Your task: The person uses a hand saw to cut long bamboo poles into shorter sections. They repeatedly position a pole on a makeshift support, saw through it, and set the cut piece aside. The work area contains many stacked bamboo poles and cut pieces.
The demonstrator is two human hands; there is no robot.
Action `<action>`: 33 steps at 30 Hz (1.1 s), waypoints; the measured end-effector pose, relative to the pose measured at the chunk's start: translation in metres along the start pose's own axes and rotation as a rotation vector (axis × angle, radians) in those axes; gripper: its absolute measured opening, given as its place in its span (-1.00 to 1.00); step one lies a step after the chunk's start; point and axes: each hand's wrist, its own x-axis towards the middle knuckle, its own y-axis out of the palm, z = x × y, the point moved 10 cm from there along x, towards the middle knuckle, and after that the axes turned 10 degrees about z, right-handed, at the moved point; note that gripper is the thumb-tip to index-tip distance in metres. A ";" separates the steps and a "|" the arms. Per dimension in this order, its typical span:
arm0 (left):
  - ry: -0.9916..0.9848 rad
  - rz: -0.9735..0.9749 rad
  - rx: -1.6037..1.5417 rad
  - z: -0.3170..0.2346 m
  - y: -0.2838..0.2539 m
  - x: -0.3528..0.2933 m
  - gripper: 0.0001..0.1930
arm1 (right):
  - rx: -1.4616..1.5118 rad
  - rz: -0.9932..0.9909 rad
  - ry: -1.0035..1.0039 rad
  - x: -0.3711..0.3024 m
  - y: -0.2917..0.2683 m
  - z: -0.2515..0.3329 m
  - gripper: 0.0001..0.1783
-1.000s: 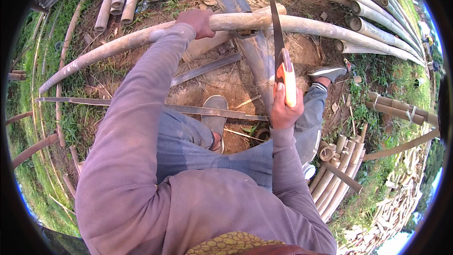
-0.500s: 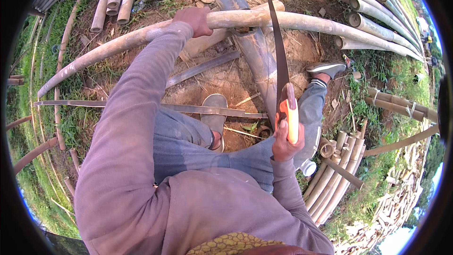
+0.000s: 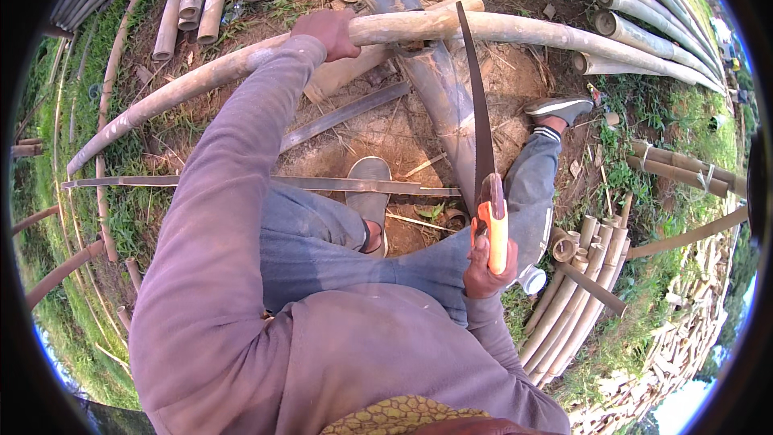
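Note:
My left hand (image 3: 328, 33) is wrapped round a long bamboo pole (image 3: 555, 34), which runs crosswise in front of me and seems bent by the wide lens. The pole lies over a thick, dark trough-like length (image 3: 448, 97) and a shorter pale piece. In my right hand (image 3: 485, 274) is the orange handle of a hand saw (image 3: 481, 113), gripped with the fingers closed round it. Its dark curved blade points away from me, and its far end crosses the pole just right of my left hand. Whether the teeth have cut into the bamboo cannot be made out.
Stacked bamboo poles (image 3: 644, 28) lie at the far right, more (image 3: 201, 0) at the far left. A bundle of short bamboo (image 3: 576, 306) stands beside my right leg, near a white-capped bottle (image 3: 531, 279). A long flat strip (image 3: 322, 183) crosses above my shoe (image 3: 369, 201).
The saw and my right hand have slid back toward my body, the blade still across the pole. My left hand keeps its grip on the bamboo.

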 end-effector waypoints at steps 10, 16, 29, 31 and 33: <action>-0.005 -0.002 0.001 -0.008 -0.007 -0.002 -0.28 | 0.157 -0.070 0.003 0.201 0.076 -0.033 -0.81; -0.003 -0.020 0.005 0.005 -0.003 0.002 -0.34 | -0.003 0.013 -0.015 0.011 0.009 0.003 -0.79; -0.014 -0.057 0.021 0.007 -0.013 0.008 -0.27 | 0.039 0.001 -0.029 0.130 0.050 -0.021 -0.85; -0.017 -0.026 0.018 0.009 0.005 0.006 -0.26 | 0.045 -0.009 0.029 0.050 0.016 -0.016 -0.78; 0.005 -0.002 0.014 0.005 -0.003 0.007 -0.25 | 0.057 0.015 0.035 -0.004 -0.005 -0.011 -0.76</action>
